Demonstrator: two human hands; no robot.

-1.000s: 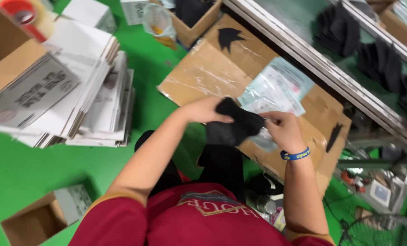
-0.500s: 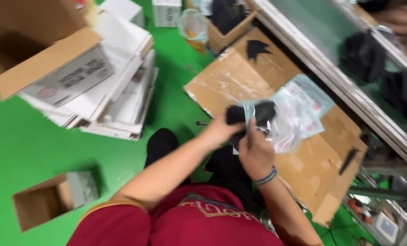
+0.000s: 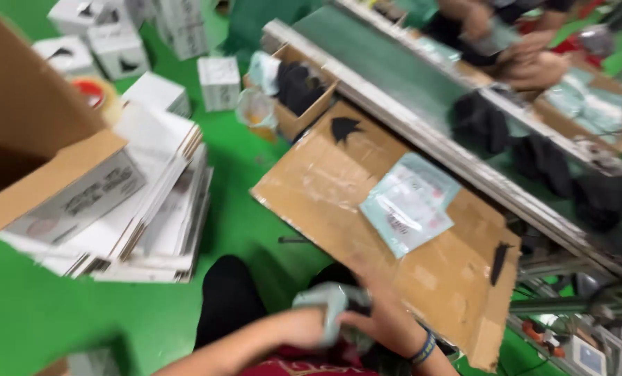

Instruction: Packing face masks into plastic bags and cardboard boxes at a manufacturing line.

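While the view is blurred, both hands meet low in the frame, just right of centre, over the person's lap. The left hand (image 3: 300, 327) and the right hand (image 3: 384, 322) each close their grip on the same small bagged bundle (image 3: 332, 306), a pale clear bag wrapped around something dark; the fingers curl around it from either side, though how tightly cannot be told through the blur. A blue wristband (image 3: 424, 347) sits on the right wrist.

Just above the hands, a flat sheet of brown cardboard (image 3: 325, 181) serves as the table, tilted across the middle of the frame. A stack of clear bags (image 3: 408, 205) with pale labels lies on it, apart from the hands, and a small dark piece (image 3: 499, 261) rests near its right edge.

At left, folded white cartons (image 3: 165, 209) are piled on the green floor (image 3: 40, 313), beside an open brown box (image 3: 26, 146). Along the upper right runs a green conveyor (image 3: 394, 69) with dark items, where another person's hands (image 3: 527, 63) work.
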